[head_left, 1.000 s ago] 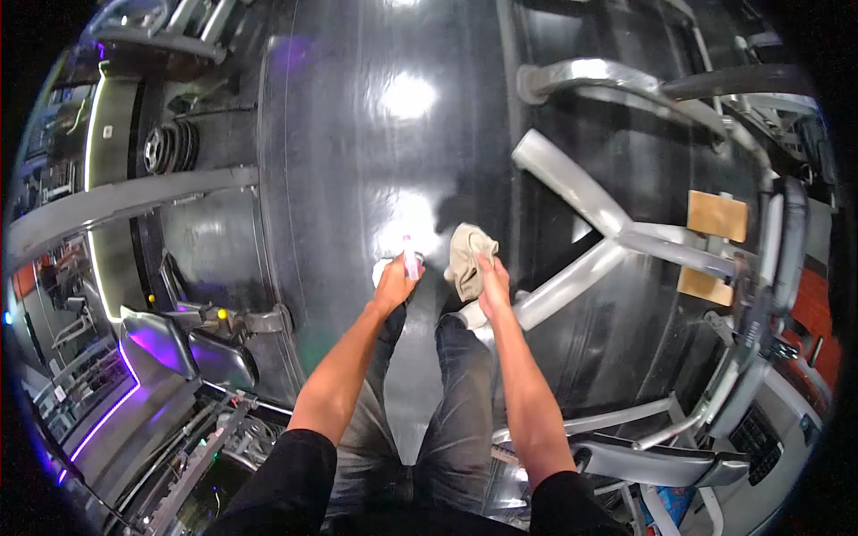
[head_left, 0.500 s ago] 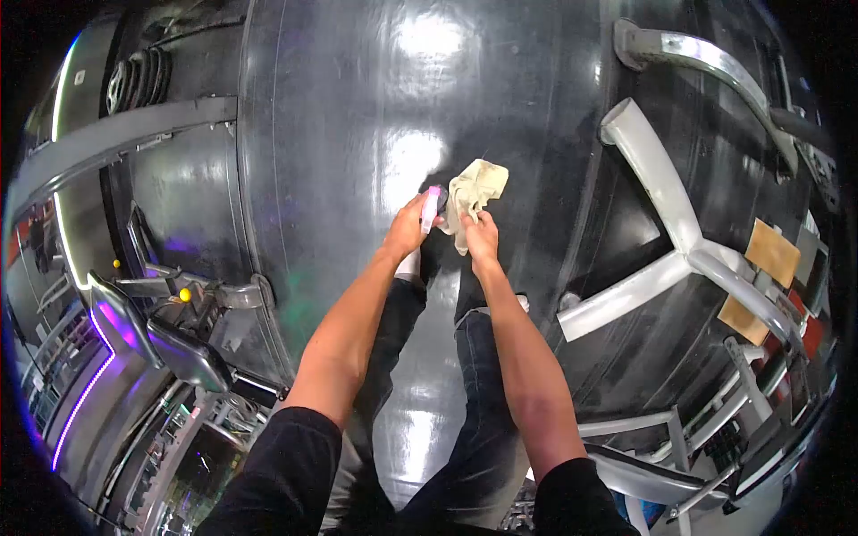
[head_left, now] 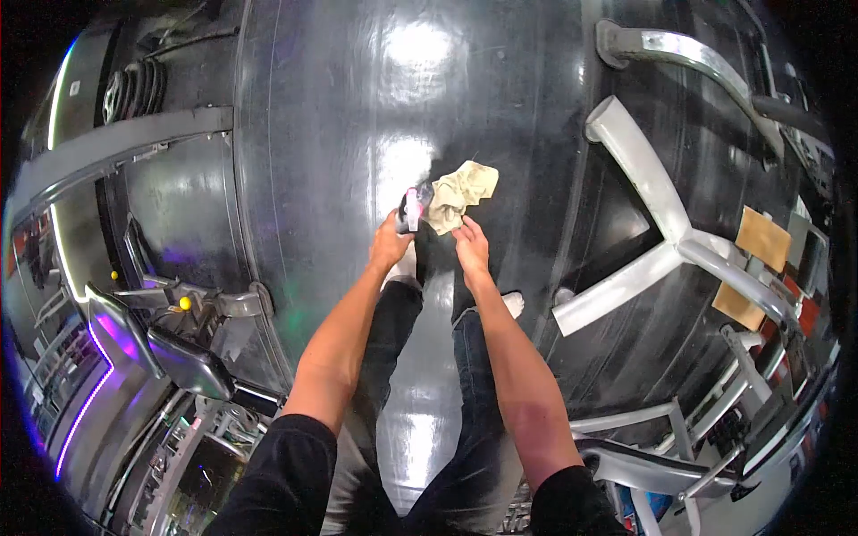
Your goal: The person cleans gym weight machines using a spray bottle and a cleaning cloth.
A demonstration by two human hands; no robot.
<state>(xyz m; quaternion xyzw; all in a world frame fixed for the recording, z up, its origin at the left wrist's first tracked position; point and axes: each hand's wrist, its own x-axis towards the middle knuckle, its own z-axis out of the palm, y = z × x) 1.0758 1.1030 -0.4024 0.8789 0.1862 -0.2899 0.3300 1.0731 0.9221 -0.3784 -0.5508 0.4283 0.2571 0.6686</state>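
My left hand is closed around what looks like a spray bottle, with a white and pink top and a dark part beside it. Just to its right hangs a crumpled pale yellow cloth, overlapping the bottle's dark side in this view. The fingers of my right hand pinch the lower edge of the cloth. Both arms reach forward and down over the dark floor, the hands in front of my feet.
Grey metal gym frames stand on the right, including a forked tube base and a curved leg. A machine with a black pad is at left. Weight plates sit at upper left; brown boards lie far right.
Both hands have shifted slightly left, with the bottle and the cloth. The cloth has bunched up closer to the bottle, and my right hand's fingers now sit lower on its edge.
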